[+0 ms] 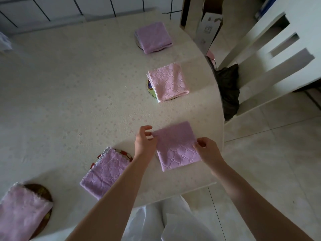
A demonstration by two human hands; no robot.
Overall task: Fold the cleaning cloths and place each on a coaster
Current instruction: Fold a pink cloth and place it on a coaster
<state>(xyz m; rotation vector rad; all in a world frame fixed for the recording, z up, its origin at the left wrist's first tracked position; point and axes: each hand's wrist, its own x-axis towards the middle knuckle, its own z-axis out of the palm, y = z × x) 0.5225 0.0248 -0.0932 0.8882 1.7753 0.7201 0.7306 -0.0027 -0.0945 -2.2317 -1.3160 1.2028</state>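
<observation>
Left hand (145, 143) pinches the cloth (175, 146) at its far-left corner; right hand (207, 151) pinches its right side, near the right edge of the table (69, 84).

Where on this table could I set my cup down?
The widest bare patch of table lies left of the pink cloth, up to the tiled wall. A smaller gap lies between that cloth and the held cloth, pinched by left hand and right hand. The near edge is crowded.
</observation>
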